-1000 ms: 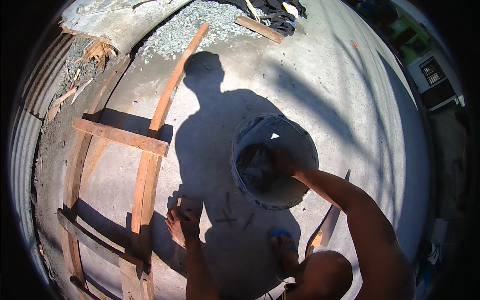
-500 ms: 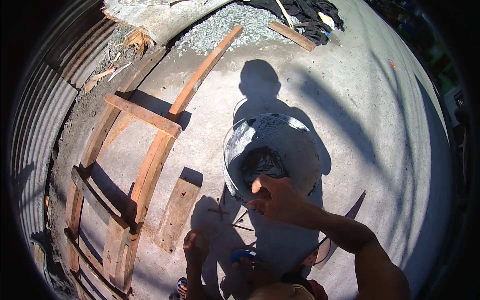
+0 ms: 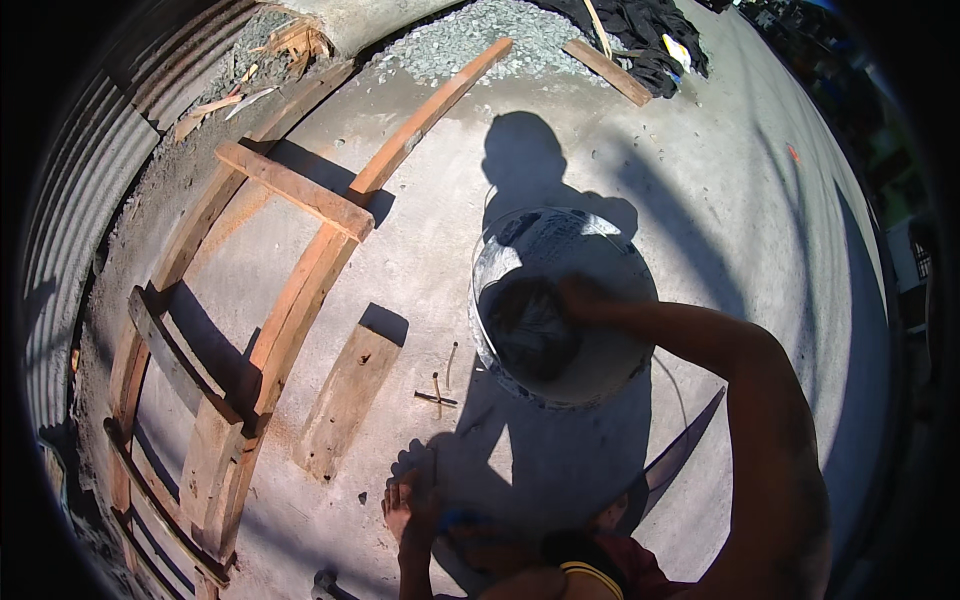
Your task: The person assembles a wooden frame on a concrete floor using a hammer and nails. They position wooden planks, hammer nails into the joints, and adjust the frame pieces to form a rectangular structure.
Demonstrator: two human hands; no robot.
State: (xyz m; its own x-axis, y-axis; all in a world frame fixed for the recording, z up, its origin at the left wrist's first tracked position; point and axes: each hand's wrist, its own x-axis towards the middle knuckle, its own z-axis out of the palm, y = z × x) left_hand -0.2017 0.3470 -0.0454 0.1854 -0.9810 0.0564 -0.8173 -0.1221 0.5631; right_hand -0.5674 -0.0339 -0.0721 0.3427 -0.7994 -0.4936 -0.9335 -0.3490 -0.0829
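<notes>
My right arm reaches over a pale, cement-smeared bucket, and my right hand is down inside it. Shadow covers its fingers at the edge of a dark pile of thin pieces, so what they touch is unclear. Low in the view, my left hand is held near the ground with fingers apart and slightly bent, nothing visible in them. Several loose nails lie on the concrete between that hand and the bucket, two of them crossed.
A wooden ladder-like frame lies at the left, with a short wood block beside it. A saw blade shows at the right, a dark tool head at the bottom. Gravel and black cloth lie far off.
My right hand has gone from above the bucket's near rim down into it. My left hand has lowered slightly. The view has shifted, with the nails beside the bucket now more exposed.
</notes>
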